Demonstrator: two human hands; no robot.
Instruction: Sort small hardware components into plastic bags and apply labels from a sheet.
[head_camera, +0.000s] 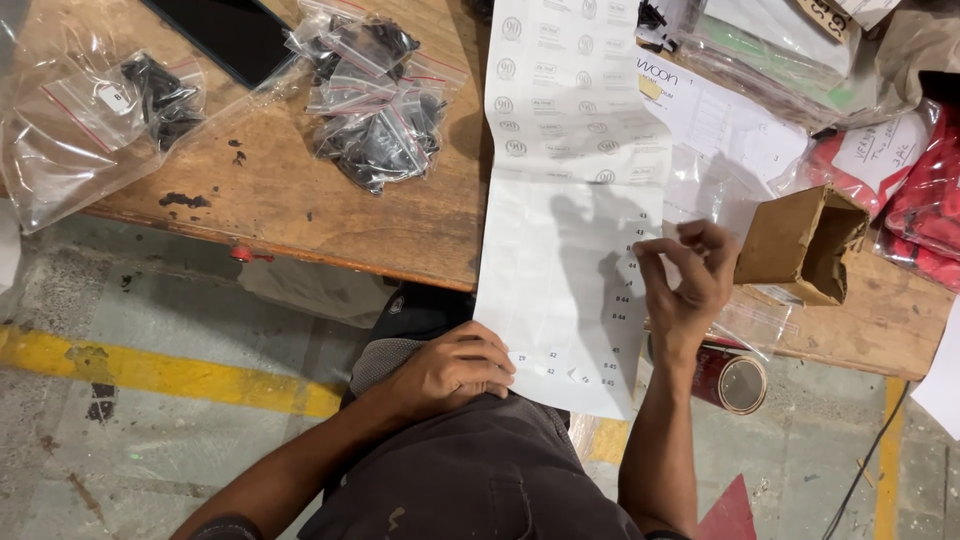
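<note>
Head view. A long white sticker sheet (570, 200) hangs from the wooden table (300, 190) over its front edge and down to the person's lap. The upper part carries rows of round labels; the lower part carries small number stickers, several positions already bare.

Left hand (455, 368): rests on the lap at the lower left corner of the sheet, fingers curled loosely and pressing the paper edge against the thigh. It grips nothing between the fingertips; it acts as a hold-down.

Right hand (685, 280): raised at the right edge of the sheet, thumb and forefinger pinched nearly closed, the remaining fingers curled. Whether a small sticker sits in the pinch cannot be told; it would be too small to resolve.

Handling judgement: the sheet is light, thin and limp, and likely to fold or slide off the table edge unless weighted or pinned as shown. The backing is probably slick. Individual stickers are best lifted by a corner with a fingertip or nail; they are likely to curl and stick to skin.

Surroundings: clear bags of small black parts (375, 95) lie on the table to the left, an open brown cardboard box (800, 245) stands just right of the raised hand, and a red can (730, 375) lies below it
</note>
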